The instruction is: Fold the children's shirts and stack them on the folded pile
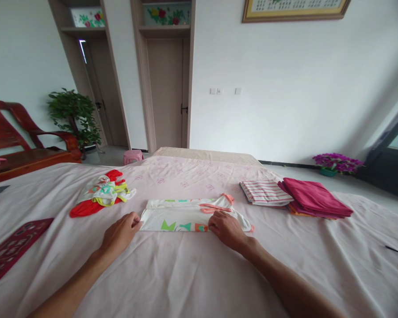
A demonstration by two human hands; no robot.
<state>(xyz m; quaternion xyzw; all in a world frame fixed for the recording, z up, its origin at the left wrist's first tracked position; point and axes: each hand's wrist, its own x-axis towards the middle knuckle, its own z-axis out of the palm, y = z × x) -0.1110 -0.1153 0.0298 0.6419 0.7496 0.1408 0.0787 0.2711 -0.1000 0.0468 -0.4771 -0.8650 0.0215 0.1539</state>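
A white child's shirt [182, 216] with green and orange prints and coral trim lies folded into a long strip on the pale pink bedsheet [172, 274]. My left hand [126, 225] pinches the strip's left end, fingers closed. Closed over the near edge, right of the middle, is my right hand [223, 225], gripping the cloth beside the coral neckband. The fingertips of both hands are partly hidden. A small sleeve with coral edging sticks out beyond my right hand.
At left lies a crumpled heap of red and white clothes [102, 192], with a dark red patterned mat [16, 247] nearer. Folded striped cloth [267, 192] and folded crimson cloth [315, 196] lie at right. A pink stool [133, 156] and wooden bench [29, 137] stand beyond.
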